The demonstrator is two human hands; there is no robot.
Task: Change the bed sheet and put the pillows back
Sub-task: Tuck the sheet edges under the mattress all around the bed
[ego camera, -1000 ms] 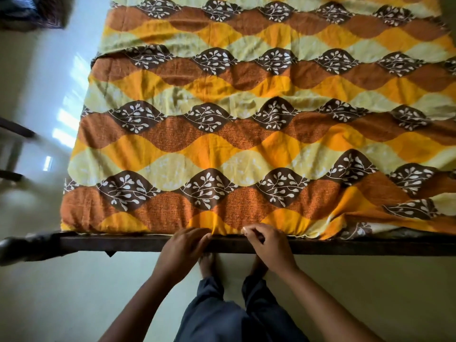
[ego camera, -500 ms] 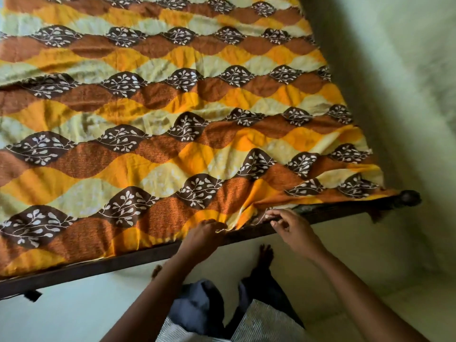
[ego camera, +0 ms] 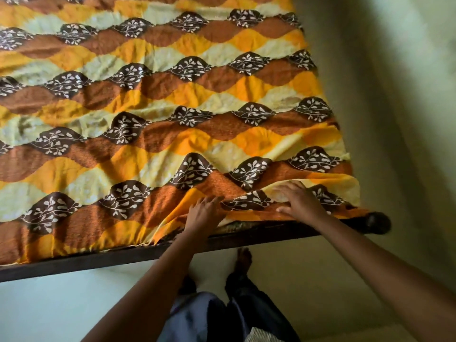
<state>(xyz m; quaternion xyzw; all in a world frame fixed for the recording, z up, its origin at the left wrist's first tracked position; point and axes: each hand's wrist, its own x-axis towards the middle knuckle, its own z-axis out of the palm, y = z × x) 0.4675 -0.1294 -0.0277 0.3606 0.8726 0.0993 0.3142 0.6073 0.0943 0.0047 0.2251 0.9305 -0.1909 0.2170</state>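
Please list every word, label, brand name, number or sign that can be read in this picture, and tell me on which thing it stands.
There are none: no readable text shows anywhere.
The orange, yellow and brown patterned cloth bed sheet bears only white leaf sprigs, no letters.
The dark wooden bed frame and the pale green wall carry no label or number.

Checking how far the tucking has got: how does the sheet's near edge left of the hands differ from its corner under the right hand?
The left stretch lies flat down to the bed frame; the corner is bunched and folded over itself. No hand touches the left stretch; the right hand presses flat on the corner, the left hand beside it. Both belong to one patterned sheet.
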